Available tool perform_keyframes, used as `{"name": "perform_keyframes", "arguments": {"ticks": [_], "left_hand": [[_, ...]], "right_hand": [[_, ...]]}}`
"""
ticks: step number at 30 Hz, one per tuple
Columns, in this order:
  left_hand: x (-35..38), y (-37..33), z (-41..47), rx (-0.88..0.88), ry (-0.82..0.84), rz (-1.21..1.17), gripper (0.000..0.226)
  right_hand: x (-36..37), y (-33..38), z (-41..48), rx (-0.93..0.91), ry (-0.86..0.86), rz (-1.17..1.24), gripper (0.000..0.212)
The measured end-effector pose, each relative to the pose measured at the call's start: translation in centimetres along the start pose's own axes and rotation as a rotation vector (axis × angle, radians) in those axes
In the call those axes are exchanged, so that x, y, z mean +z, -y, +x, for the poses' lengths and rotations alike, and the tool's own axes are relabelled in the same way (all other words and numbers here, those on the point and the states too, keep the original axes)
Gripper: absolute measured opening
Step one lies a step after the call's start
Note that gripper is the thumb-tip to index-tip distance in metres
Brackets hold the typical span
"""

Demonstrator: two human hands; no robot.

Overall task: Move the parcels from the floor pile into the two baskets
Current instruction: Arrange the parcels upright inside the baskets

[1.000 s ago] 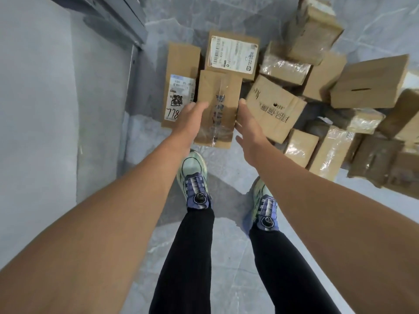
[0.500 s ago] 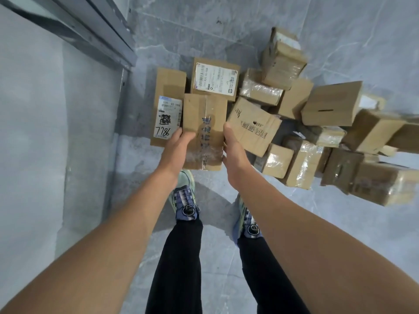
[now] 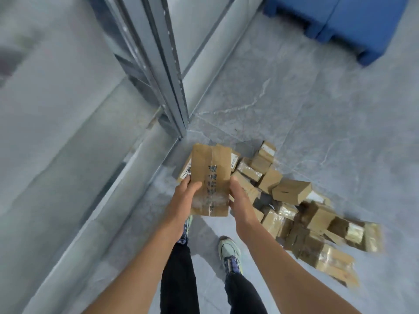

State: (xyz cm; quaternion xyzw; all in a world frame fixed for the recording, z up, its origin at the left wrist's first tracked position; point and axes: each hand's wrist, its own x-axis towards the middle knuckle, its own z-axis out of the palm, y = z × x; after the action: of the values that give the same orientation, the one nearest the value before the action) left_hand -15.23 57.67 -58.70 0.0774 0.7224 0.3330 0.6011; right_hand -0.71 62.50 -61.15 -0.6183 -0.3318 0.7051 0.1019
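A flat cardboard parcel [image 3: 210,175], taped along its length, is held above the floor [image 3: 317,109] between both hands. Its left edge is gripped by the left hand [image 3: 184,196], with the thumb laid on the top face, and its right edge by the right hand [image 3: 240,200]. A pile [image 3: 292,211] of cardboard boxes is seen on the grey floor, beyond and to the right. A metal frame [image 3: 163,71] is seen at far left and a blue plastic object [image 3: 353,23] at far right.

One wide-angle view, worn on the head, looks forward and steeply down along both forearms. The left hand [image 3: 181,200] and right hand [image 3: 241,200], gripping a taped parcel [image 3: 212,175], sit close at mid-frame; the floor [image 3: 317,132] lies farther below, a blue container [image 3: 353,26] at the top-right corner
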Motion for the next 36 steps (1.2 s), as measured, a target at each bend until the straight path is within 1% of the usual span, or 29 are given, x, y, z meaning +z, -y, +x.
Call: {"name": "perform_keyframes", "arguments": {"ticks": [3,4,6,7,10,12,13,15,17,21,22,25,26,28,31,36], "left_hand": [[0.4,-2.3,-6.9,0.055,-0.042,-0.085,0.016],[0.2,-2.9,-9.1,0.064,-0.060,-0.101,0.020],[-0.4,-3.4,-13.3,0.087,-0.102,-0.148,0.057],[-0.9,-3.5,-15.4,0.103,-0.132,-0.194,0.064],[-2.5,-3.3,-21.0,0.148,-0.191,-0.260,0.045],[-3.6,-2.7,-24.8,0.188,-0.230,-0.300,0.050],[-4.2,-2.3,-26.7,0.204,-0.251,-0.326,0.046],[-5.6,-1.0,-30.5,0.232,-0.300,-0.381,0.029],[-7.1,0.8,-33.8,0.258,-0.344,-0.431,0.022],[-10.6,6.0,-40.5,0.307,-0.453,-0.501,0.020],[-11.5,7.5,-42.2,0.317,-0.469,-0.525,0.023],[-13.4,12.8,-47.3,0.322,-0.527,-0.592,0.045],[-14.1,14.8,-49.0,0.319,-0.547,-0.618,0.047],[-15.2,18.5,-52.7,0.328,-0.595,-0.678,0.045],[-16.7,23.9,-57.2,0.352,-0.679,-0.756,0.034],[-18.4,31.8,-63.7,0.374,-0.808,-0.908,0.034]], "right_hand": [[-0.8,4.0,-5.6,-0.060,0.007,-0.084,0.068],[-0.8,5.2,-7.5,-0.092,0.025,-0.114,0.065],[-0.3,7.2,-11.4,-0.152,0.074,-0.183,0.056],[0.1,8.0,-13.3,-0.187,0.099,-0.217,0.051],[1.6,9.9,-19.1,-0.259,0.178,-0.304,0.043],[2.8,10.3,-22.3,-0.290,0.226,-0.358,0.045],[3.5,10.4,-23.9,-0.297,0.254,-0.382,0.045],[5.1,9.8,-26.8,-0.317,0.307,-0.434,0.048],[6.9,8.5,-29.6,-0.333,0.355,-0.470,0.051],[11.1,4.7,-35.3,-0.393,0.462,-0.532,0.048],[12.1,3.6,-36.7,-0.407,0.496,-0.562,0.046],[15.1,-0.3,-41.3,-0.417,0.609,-0.629,0.045],[16.1,-1.8,-42.6,-0.425,0.637,-0.656,0.046],[18.1,-4.9,-45.6,-0.444,0.692,-0.708,0.047],[20.6,-9.4,-50.1,-0.444,0.780,-0.787,0.048],[25.1,-15.7,-56.7,-0.444,0.919,-0.898,0.046]]}}
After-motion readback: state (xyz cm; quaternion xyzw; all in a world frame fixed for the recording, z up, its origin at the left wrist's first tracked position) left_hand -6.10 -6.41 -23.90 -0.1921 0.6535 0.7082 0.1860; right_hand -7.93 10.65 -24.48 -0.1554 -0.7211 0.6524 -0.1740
